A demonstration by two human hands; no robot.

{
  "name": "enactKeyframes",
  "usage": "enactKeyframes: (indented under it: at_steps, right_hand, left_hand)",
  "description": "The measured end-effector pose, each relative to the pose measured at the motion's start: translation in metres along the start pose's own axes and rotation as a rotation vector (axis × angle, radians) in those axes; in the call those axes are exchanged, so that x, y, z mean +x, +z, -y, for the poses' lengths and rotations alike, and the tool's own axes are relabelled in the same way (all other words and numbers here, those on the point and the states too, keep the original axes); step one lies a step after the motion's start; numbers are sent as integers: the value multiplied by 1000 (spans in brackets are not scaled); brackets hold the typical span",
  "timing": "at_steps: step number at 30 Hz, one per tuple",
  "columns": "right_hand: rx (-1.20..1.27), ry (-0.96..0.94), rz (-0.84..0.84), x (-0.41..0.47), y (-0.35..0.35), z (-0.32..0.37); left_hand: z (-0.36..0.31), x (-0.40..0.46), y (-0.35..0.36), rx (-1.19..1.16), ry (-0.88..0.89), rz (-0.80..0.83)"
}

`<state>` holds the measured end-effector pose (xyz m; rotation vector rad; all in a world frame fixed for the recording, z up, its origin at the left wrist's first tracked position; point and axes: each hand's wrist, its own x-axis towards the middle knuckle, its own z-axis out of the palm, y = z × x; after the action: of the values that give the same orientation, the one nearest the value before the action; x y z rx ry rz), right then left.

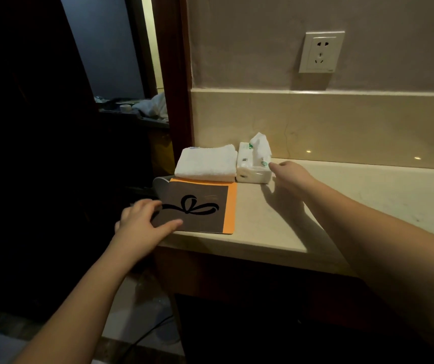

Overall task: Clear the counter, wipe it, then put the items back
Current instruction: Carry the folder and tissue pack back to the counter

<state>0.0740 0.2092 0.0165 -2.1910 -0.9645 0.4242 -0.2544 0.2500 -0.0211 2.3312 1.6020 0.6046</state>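
— Nearest: left hand [142,222], fingers [170,224] spread and relaxed, thumb resting on near corner of dark card with ribbon drawing [193,207]. Gripping nothing.
— And right hand [290,174]?
— Reaching to tissue pack [252,168], fingertips touching its right side; curled or not, cannot tell.
— Beyond the fingers?
— Folded white towel [206,164] just left of pack, behind card; orange sheet [232,206] under card.
— Stage of task?
— Hard to judge. All items lying together at left end of counter [342,200]; rest of surface bare. Either clearing not begun, or putting back nearly finished.

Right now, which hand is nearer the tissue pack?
Right. The right hand reaches its right side, fingertips about touching; the left hand rests on the brown card, nearer the camera.
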Motion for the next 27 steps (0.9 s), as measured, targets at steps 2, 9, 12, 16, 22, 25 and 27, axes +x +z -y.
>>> enactKeyframes:
  at_steps: [2,9,12,16,22,25,27]
  right_hand:
    - [-111,-125,-35,-19,-8,-8]
    - [-232,-490,-68,-112,-46,-31]
    - [-300,-546,-66,-149,-71,-54]
    - [-303,-475,-55,-191,-107,-105]
    - [-310,-281,-113,-264,-164,-213]
    - [-315,-112,-77,-306,-194,-274]
    - [-295,1,-63,-336,-211,-314]
  left_hand:
    - [-11,-2,-5,-112,81,-144]
    - [-87,-25,-9,-500,399,-164]
    - [-126,-39,0,-513,492,-72]
    - [-177,-64,22,-531,590,96]
    - [-262,-126,74,-491,746,327]
    - [-305,-170,103,-474,815,439]
    - [-331,-203,124,-452,847,509]
